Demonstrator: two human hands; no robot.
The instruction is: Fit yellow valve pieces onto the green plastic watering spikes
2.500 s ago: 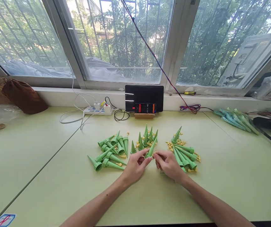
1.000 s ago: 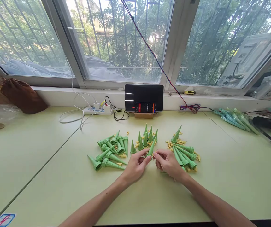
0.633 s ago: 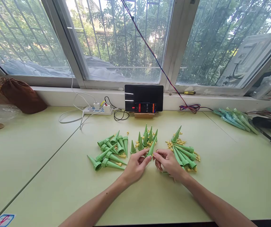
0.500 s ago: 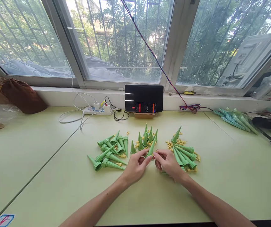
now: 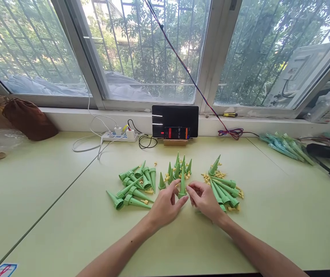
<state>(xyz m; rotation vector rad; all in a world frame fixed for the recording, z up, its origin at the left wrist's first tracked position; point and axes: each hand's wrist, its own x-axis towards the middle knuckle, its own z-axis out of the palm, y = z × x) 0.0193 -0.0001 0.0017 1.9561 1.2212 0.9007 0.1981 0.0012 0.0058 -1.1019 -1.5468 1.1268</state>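
My left hand [image 5: 166, 202] holds a green plant watering spike [image 5: 182, 181] upright by its wide base, tip pointing up. My right hand [image 5: 203, 198] is pinched at the right side of that spike, where a small yellow valve shows partly at the fingertips. Just behind stands a group of green spikes [image 5: 177, 169] with yellow valves on them. On the left lies a pile of loose green spikes [image 5: 137, 190]. More spikes [image 5: 225, 192] lie to the right beside my right hand, among scattered yellow valves [image 5: 208, 177].
At the back, a phone [image 5: 176, 133] showing a timer leans on a black tablet [image 5: 174, 115]. A power strip [image 5: 120, 135] with cables lies left of them. Bundled red-blue wire [image 5: 231, 132], plastic-wrapped bundles [image 5: 287, 148] and a brown bag [image 5: 30, 119] line the window side.
The held spike has gone from leaning right to nearly upright. My right fingers remain close to its side, and the piles look the same.
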